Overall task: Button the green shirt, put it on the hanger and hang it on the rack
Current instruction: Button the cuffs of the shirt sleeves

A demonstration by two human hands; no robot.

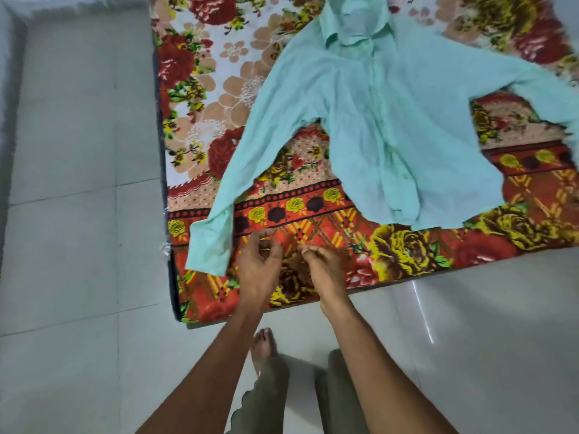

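- On the pale tiled floor (78, 214) a floral mattress (219, 73) lies, reaching from the upper middle of the view toward the right edge.
- The green shirt (391, 120) is spread flat on that mattress, collar at the far end, hem toward the person, both sleeves thrown outward; the nearer sleeve runs down to a cuff (210, 245) just beside the left hand.
- The front placket looks closed near the collar and looser toward the hem, but the blur hides the buttons, so I cannot tell how many are done.
- No hanger and no rack appear in view.
- Judging by this, the work is at the buttoning step or just before it; the next move calls for both hands to reach forward to the placket and take hold of the two front edges.
- The left hand (258, 270) hovers over the mattress near the cuff, fingers (266, 242) loosely curled, holding nothing.
- The right hand (326, 274) is close beside it, fingers bent inward, tips near the left hand's; it too grips nothing that I can see.
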